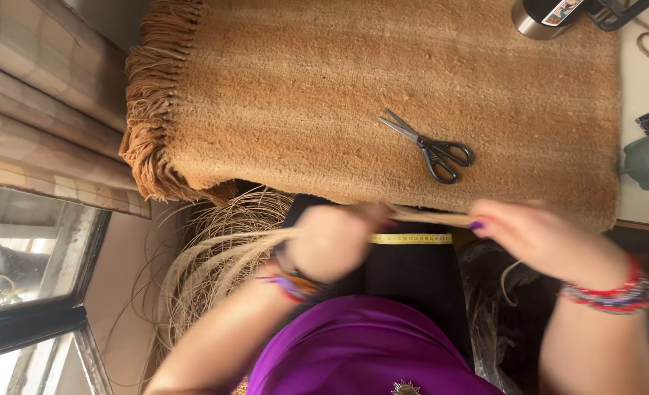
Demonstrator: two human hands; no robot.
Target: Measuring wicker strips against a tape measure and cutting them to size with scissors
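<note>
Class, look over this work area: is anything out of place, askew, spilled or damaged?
Nothing is spilled or broken. The scissors lie shut and slanted on the brown fringed mat. Loose pale fibre strands spread in a tangle below the mat's edge, by the left hand. The right hand pinches the same fibre bundle.

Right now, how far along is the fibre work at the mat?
Done: a woven mat lies flat with one fringed edge; scissors rest on it, untouched. In hand: the left hand and right hand grip a pale fibre strip between them above a yellow tape measure. Left: a loose fibre bundle remains unworked.
</note>
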